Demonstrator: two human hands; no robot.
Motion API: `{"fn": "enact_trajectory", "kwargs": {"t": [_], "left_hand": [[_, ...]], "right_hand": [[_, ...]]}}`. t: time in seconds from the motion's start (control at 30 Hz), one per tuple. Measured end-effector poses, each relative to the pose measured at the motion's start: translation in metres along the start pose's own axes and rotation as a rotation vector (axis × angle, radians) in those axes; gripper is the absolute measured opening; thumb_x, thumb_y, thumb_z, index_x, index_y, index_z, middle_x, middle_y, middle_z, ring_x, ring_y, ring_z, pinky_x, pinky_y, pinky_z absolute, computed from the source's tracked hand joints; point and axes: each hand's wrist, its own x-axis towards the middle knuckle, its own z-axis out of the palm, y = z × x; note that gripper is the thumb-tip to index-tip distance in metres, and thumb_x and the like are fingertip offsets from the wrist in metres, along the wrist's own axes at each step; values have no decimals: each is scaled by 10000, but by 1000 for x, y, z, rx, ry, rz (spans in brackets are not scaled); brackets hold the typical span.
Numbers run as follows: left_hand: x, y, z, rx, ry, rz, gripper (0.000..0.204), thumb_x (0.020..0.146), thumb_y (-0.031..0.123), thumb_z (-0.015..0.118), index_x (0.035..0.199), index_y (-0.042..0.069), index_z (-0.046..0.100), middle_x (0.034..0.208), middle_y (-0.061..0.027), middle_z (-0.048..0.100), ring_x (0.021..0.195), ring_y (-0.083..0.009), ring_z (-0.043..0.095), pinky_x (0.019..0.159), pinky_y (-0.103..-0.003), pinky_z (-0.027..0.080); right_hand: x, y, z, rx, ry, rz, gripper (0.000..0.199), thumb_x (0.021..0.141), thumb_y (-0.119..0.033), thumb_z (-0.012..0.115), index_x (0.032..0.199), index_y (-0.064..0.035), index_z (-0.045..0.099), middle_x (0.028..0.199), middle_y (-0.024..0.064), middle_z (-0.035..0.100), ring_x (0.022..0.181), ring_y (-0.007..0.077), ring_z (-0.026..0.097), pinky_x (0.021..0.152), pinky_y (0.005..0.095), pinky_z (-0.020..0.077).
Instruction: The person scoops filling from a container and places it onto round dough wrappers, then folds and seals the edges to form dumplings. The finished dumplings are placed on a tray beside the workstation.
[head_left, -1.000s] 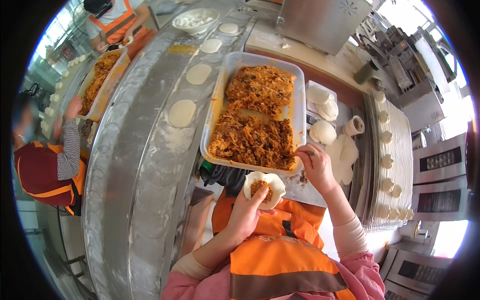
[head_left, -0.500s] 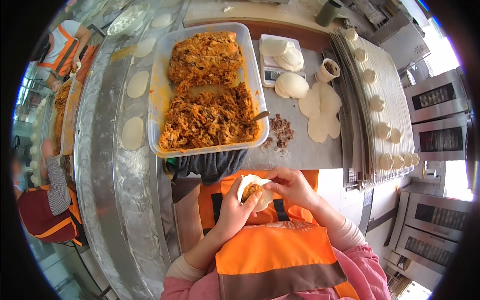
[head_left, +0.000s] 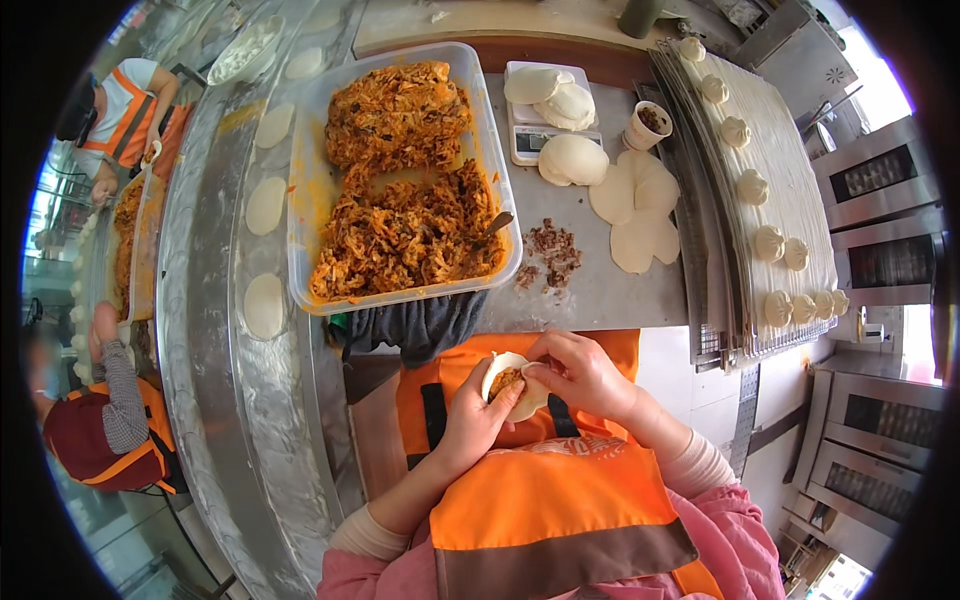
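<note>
My left hand (head_left: 472,418) cups a round dough wrapper (head_left: 512,385) with orange-brown filling in its middle, held over my orange apron. My right hand (head_left: 580,372) pinches the wrapper's right edge with thumb and fingers. Just above, on the steel counter, stands a clear plastic tub (head_left: 300,215) of shredded orange filling (head_left: 405,205) with a spoon (head_left: 492,228) stuck in its right side.
Flat dough rounds (head_left: 635,215) and dough pieces lie right of the tub by a small scale (head_left: 530,140) and a paper cup (head_left: 646,124). A tray (head_left: 775,160) holds several shaped buns. More rounds (head_left: 264,305) ride the steel belt at left, where other people work. Ovens stand at right.
My right hand left the tub and joined the left at the filled wrapper. Both hands came down to my apron, and the wrapper's edge is now being pinched.
</note>
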Motion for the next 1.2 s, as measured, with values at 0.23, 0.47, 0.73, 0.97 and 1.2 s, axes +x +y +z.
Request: {"fn": "enact_trajectory", "kwargs": {"t": [0.23, 0.47, 0.73, 0.97, 1.2], "left_hand": [[1, 10, -6, -87, -81, -59, 222, 966, 183, 591, 1119, 27, 550, 893, -52, 632, 629, -99, 583, 491, -224, 456], [14, -1, -23, -256, -173, -294, 199, 963, 116, 574, 1139, 25, 555, 925, -45, 618, 702, -95, 590, 493, -232, 452], [16, -7, -35, 149, -303, -199, 238, 925, 64, 609, 1157, 17, 578, 1010, -40, 643, 942, -109, 602, 831, -269, 488], [20, 7, -34, -239, -287, -89, 382, 976, 115, 526, 1346, 73, 439, 1259, -68, 542, 1040, -160, 596, 783, -303, 535], [3, 17, -19, -229, -188, 3, 328, 1044, 218, 401, 1349, 101, 424, 1139, -66, 561, 859, -135, 607, 561, -257, 538]], "right_hand": [[4, -20, -4, 205, -2, 25, 199, 797, 2, 676, 964, 3, 568, 877, 123, 582, 762, 320, 579, 672, 375, 502], [15, -11, -10, -222, -80, -450, 230, 776, -11, 697, 976, -7, 583, 877, 125, 572, 798, 316, 576, 707, 373, 497], [15, -13, 1, -263, -180, -358, 197, 796, -60, 698, 942, -26, 570, 880, 116, 578, 820, 316, 600, 700, 380, 506], [24, -13, -7, -172, -121, -170, 195, 805, -60, 692, 950, -20, 568, 883, 120, 574, 828, 328, 596, 710, 387, 501], [29, -19, -10, 52, -168, -78, 222, 787, -5, 692, 969, -21, 567, 907, 123, 568, 844, 329, 588, 718, 372, 495]]}}
